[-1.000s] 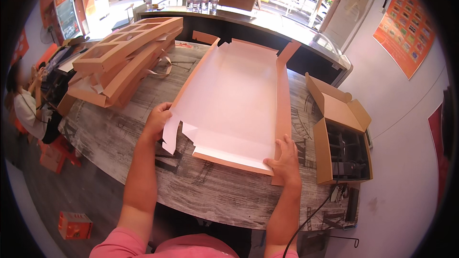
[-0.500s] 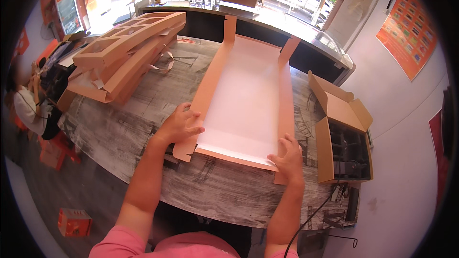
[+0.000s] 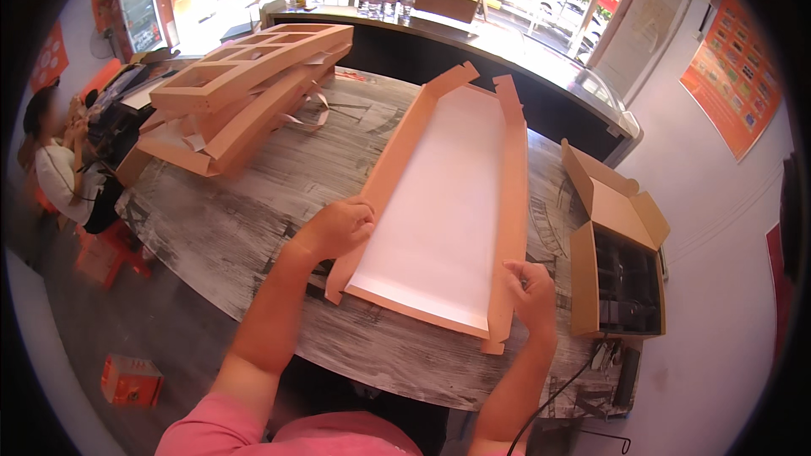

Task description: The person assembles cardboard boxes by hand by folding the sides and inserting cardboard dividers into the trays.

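Note:
A long shallow cardboard box (image 3: pixel 429 211), brown outside with a white inner base, lies partly folded on the table before me. Its side walls are raised, and corner flaps stick out at both ends. My left hand (image 3: pixel 340 226) is closed with curled fingers at the left wall, close to the near corner. On the opposite side, my right hand (image 3: pixel 532 291) has thumb and forefinger pinched at the right wall's edge. Fingertips of the left hand are partly hidden.
Folded cardboard boxes with window cutouts (image 3: pixel 245 67) are stacked at the far left of the wooden table (image 3: pixel 253 211). An open carton with black contents (image 3: pixel 583 279) stands at the right, a cable beside it. Water bottles (image 3: pixel 389 0) line the back counter. Another person (image 3: pixel 63 173) sits left.
The side walls have been raised more steeply and the far flaps now angle differently. Both hands have gone from spread fingers to curled ones. The whole view has shifted slightly.

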A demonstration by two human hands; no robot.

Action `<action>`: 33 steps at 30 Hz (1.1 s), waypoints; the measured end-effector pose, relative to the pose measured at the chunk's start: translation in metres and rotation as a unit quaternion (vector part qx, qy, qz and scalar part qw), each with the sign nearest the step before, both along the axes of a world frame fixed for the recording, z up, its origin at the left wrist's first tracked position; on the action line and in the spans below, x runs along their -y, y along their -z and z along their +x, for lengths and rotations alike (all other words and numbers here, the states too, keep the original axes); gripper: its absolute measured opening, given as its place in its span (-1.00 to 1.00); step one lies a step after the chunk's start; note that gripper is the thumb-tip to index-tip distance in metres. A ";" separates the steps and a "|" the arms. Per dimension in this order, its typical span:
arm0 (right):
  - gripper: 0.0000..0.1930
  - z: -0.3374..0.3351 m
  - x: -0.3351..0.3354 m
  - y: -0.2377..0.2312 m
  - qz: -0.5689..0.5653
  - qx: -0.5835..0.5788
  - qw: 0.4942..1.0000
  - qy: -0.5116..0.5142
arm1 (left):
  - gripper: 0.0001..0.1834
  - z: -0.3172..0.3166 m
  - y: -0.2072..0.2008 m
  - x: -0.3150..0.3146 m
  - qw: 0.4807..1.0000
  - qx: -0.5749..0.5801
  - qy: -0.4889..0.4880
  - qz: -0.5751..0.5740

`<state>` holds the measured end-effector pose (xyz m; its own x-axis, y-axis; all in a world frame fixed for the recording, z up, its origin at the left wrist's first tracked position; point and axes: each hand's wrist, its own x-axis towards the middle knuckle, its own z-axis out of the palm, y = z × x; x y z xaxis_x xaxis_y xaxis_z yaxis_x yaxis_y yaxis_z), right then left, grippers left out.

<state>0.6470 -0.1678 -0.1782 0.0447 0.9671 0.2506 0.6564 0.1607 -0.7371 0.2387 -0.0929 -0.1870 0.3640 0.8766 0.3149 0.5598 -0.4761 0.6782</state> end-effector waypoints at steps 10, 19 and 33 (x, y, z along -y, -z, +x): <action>-0.76 -0.004 -0.006 -0.001 0.050 0.042 0.994 -0.092 | -0.84 -0.011 -0.006 -0.005 0.992 -0.047 -0.007 -0.116; -0.80 0.010 -0.016 -0.019 -0.004 0.124 0.971 -0.204 | -0.64 -0.042 -0.023 -0.020 0.959 -0.136 0.221 -0.112; -0.80 0.015 -0.022 -0.050 -0.040 0.245 0.917 -0.313 | -0.66 -0.021 -0.023 -0.006 0.977 -0.135 0.089 -0.141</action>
